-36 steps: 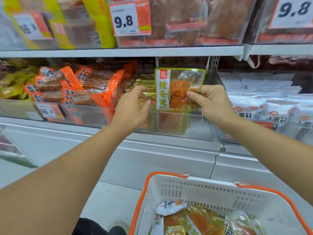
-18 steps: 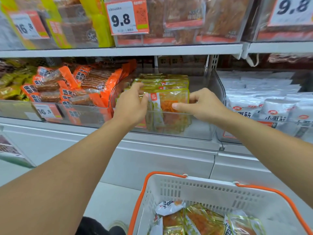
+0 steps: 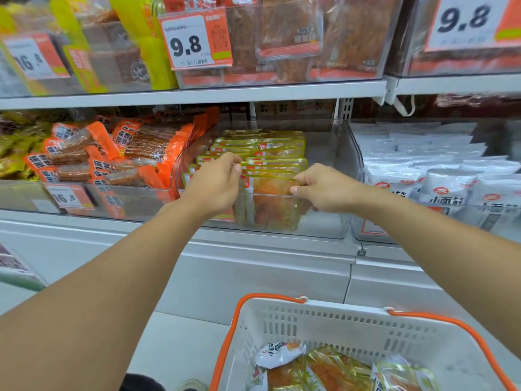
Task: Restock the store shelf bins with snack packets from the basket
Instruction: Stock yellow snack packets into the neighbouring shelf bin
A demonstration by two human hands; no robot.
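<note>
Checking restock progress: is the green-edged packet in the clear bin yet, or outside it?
In. The green-edged packet stands upright behind the clear bin front wall, both hands at its top corners.

Shop, price tags (image 3: pixel 196 40), stocked shelf bins (image 3: pixel 324 221)

Price tags hang on the bin fronts — a 9.8 tag (image 3: pixel 196 40) at the upper shelf's middle, another 9.8 tag (image 3: pixel 470 21) at its right edge, a 16.8 tag (image 3: pixel 69 196) at the lower shelf's left front.
</note>
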